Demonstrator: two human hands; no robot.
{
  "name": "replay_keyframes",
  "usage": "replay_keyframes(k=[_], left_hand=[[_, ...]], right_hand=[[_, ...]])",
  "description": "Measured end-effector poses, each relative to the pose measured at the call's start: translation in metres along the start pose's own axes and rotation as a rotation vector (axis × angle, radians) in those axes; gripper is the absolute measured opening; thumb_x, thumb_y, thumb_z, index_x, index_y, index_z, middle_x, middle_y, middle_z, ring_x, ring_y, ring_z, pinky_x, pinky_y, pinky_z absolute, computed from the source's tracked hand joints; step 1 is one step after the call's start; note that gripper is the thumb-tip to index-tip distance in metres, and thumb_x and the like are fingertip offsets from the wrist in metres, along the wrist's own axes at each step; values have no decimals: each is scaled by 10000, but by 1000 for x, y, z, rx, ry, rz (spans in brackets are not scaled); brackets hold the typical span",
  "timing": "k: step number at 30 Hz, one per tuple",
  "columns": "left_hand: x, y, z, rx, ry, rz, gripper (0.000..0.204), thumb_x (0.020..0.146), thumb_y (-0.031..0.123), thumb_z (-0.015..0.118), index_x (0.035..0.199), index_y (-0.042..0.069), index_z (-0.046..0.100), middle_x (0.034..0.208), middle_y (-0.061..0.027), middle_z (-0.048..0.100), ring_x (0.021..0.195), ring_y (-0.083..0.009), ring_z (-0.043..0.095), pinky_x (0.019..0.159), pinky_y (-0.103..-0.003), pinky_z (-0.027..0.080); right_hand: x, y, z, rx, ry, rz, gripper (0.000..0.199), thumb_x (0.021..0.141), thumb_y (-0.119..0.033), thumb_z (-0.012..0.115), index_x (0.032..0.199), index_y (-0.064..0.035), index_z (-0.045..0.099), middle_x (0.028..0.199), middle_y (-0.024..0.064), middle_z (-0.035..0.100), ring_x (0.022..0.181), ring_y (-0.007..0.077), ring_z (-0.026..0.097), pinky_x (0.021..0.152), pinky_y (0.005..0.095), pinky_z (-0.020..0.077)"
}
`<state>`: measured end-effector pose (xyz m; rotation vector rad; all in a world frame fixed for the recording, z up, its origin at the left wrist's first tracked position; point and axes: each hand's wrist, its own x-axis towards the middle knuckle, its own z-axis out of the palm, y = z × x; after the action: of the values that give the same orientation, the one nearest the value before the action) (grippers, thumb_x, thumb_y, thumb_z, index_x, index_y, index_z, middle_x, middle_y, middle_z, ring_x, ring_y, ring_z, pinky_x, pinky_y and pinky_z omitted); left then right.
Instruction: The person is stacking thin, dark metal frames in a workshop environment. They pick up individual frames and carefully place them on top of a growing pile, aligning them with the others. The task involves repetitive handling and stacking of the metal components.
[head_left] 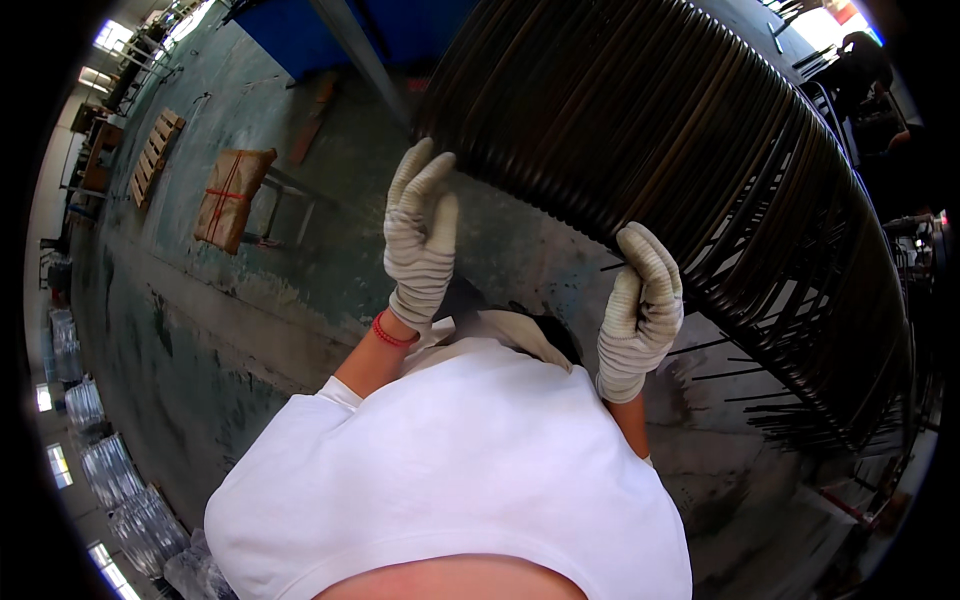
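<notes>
A large stack of dark bent metal rods (600,110), nested closely side by side, spreads across the upper right. At its near left corner, my left hand (420,240) is raised in a white ribbed glove, fingers and thumb apart, holding nothing. My right hand (645,315), gloved the same way, is at the stack's near edge farther right. Its fingers are slightly bent and its thumb stands off from them; nothing visible is gripped. Whether the right fingertips touch the rods, I cannot tell. One short rod end pokes out beside them.
A brown package tied with red cord (232,200) rests on a metal stand at the left, with a wooden pallet (155,157) beyond. A blue bin (290,35) and a grey post (360,55) stand ahead. Wrapped silvery bundles (112,470) line the far left. Loose rod ends jut out lower right.
</notes>
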<state>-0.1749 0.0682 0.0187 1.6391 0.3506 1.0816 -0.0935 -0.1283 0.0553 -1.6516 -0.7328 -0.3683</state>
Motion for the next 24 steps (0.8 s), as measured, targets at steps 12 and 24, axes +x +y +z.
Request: replay_keyframes(k=[12, 24], left_hand=[[75, -43, -54, -220, -49, -273, 415, 891, 56, 524, 1305, 64, 494, 1209, -69, 573, 1084, -124, 531, 958, -253, 405], [86, -51, -58, -425, -328, -447, 392, 894, 94, 595, 1282, 79, 541, 1109, -33, 625, 988, -90, 567, 890, -232, 445]], right_hand=[[16, -13, 94, -124, -188, 150, 259, 808, 5, 611, 1040, -90, 678, 952, 77, 685, 862, 219, 651, 776, 304, 510], [15, -26, 150, -259, -401, 152, 368, 814, -82, 622, 1181, -103, 622, 627, 94, 576, 562, 235, 570, 578, 346, 489]])
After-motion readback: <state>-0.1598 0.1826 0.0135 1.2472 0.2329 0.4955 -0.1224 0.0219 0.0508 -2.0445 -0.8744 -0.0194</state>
